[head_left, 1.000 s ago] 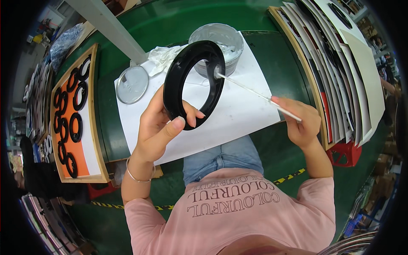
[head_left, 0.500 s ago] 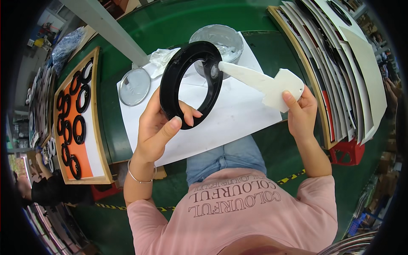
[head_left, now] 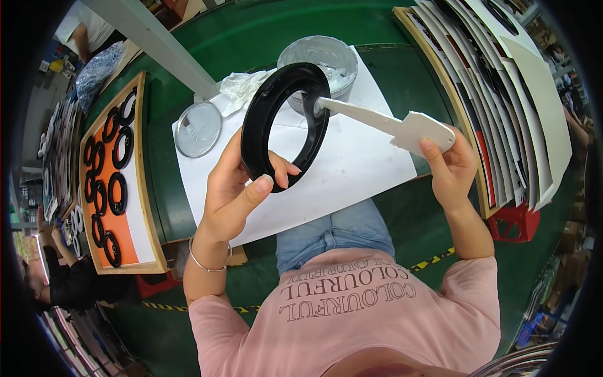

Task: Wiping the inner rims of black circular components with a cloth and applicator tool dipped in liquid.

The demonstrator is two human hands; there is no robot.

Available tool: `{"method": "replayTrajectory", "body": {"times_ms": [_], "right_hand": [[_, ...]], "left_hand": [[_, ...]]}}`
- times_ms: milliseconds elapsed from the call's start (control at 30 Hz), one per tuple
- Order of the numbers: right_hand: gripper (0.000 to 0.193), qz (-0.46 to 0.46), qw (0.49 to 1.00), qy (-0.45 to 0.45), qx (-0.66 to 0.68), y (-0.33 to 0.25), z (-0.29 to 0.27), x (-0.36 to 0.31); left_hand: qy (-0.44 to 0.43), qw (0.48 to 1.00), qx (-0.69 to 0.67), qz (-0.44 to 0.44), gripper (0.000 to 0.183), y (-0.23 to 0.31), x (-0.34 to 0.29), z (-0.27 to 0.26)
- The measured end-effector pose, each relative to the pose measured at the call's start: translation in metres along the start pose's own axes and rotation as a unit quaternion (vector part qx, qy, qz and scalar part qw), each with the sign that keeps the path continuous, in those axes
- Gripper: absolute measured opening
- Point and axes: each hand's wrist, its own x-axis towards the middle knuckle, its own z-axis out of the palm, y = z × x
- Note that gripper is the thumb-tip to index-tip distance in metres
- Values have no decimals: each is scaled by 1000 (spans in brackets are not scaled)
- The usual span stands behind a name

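My left hand (head_left: 235,191) is closed round the lower part of a black oval ring (head_left: 256,119), holding it tilted above the white sheet (head_left: 358,164). Between the thumb and fingers of my right hand (head_left: 453,166) is a flat white scraper (head_left: 414,131) with a long narrow tip. That tip touches the ring's inner right side, where a greyish smear shows. Behind the ring stands a clear tub (head_left: 345,60) with pale grey paste in it; the ring hides part of the tub. A round lid (head_left: 198,129) lies left of the ring, near a crumpled white tissue (head_left: 242,88).
At the left, a wooden-edged tray (head_left: 146,207) holds several black rings on orange and white sheets. A grey post (head_left: 157,47) rises beside the lid. Stacked boards in a wooden frame (head_left: 433,69) stand at the right, above a red stool (head_left: 515,223). People are in the left background.
The scraper has turned to a flatter, more edge-on angle, and its tip has moved slightly down along the ring. The ring has shifted a little to the right in my left hand.
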Motion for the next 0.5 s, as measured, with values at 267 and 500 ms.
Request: {"method": "replayTrajectory", "body": {"times_ms": [267,500], "right_hand": [[15,-117,988,-55,-89,-7,-5,10],[16,-224,958,-110,-141,-10,-10,21]], "left_hand": [[-7,1000,18,-3,61,-2,0,0],[10,1000,-10,9,58,-6,-3,-6]]}}
